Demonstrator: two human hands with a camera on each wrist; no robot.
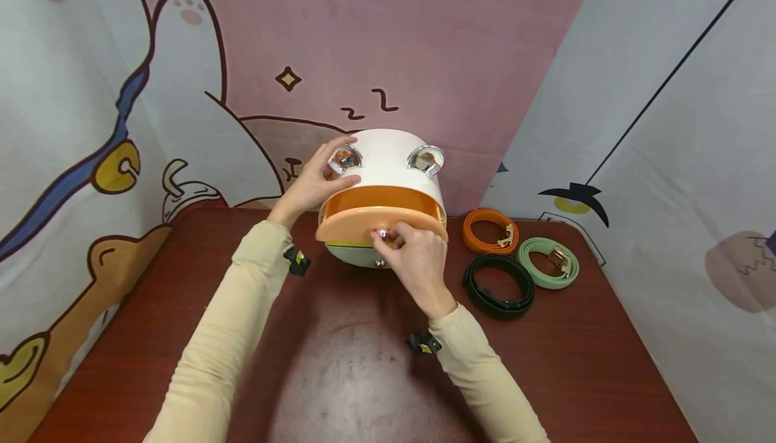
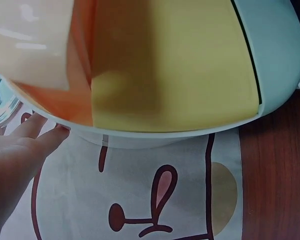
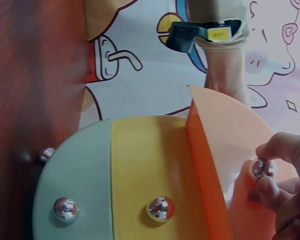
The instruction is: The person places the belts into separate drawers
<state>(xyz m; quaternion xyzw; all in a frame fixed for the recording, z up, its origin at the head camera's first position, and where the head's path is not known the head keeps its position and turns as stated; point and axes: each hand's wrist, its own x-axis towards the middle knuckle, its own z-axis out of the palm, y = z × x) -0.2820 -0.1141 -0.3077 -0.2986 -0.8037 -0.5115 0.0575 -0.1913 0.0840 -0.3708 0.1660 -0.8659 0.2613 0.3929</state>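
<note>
A white rounded drawer box [image 1: 388, 160] with two silvery ring-shaped ears stands at the table's back. Its top orange drawer [image 1: 348, 224] is pulled partway out. My right hand [image 1: 421, 261] pinches that drawer's round silver knob [image 3: 261, 169] between thumb and fingers. Below it, the yellow drawer [image 3: 145, 150] and the green drawer [image 3: 75, 170] are closed, each with its own silver knob. With fingers spread, my left hand [image 1: 310, 184] rests against the box's upper left side, around the left silver ear [image 1: 345, 158]. The left wrist view has its fingertips at the box's edge.
Three coiled belts lie right of the box: an orange belt [image 1: 475, 231], a green belt [image 1: 541, 280] and a black belt [image 1: 473, 288]. The dark red wooden table [image 1: 339, 369] meets a cartoon-printed cloth [image 1: 473, 46] behind the box.
</note>
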